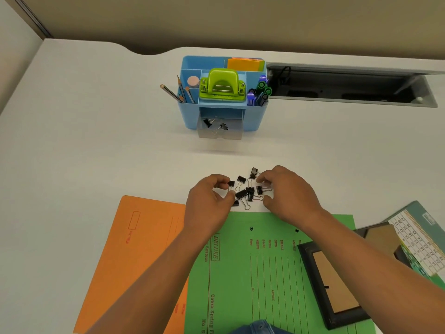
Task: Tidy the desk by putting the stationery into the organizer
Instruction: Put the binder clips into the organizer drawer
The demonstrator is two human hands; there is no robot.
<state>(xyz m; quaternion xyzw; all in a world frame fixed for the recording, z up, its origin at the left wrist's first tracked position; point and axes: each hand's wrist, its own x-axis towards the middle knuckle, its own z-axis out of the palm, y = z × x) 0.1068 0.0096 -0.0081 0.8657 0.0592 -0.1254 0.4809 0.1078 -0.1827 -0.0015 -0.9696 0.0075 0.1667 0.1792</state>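
Several black binder clips [246,189] lie in a loose heap on the white desk, just beyond the green folder. My left hand [209,204] curls at the heap's left side, its fingertips pinching a clip. My right hand [286,194] curls at the right side, fingertips on the clips there. The blue organizer [190,114] stands farther back, holding pencils [179,91], a green hole punch [222,85], markers [260,92] and sticky notes [245,63]. Its clear drawer [220,131] is pulled out with two clips inside.
An orange folder [139,249] and a green folder [265,273] lie at the near edge. A dark picture frame [332,280] and a desk calendar [419,235] sit at the right. An open cable tray [349,85] runs along the back right.
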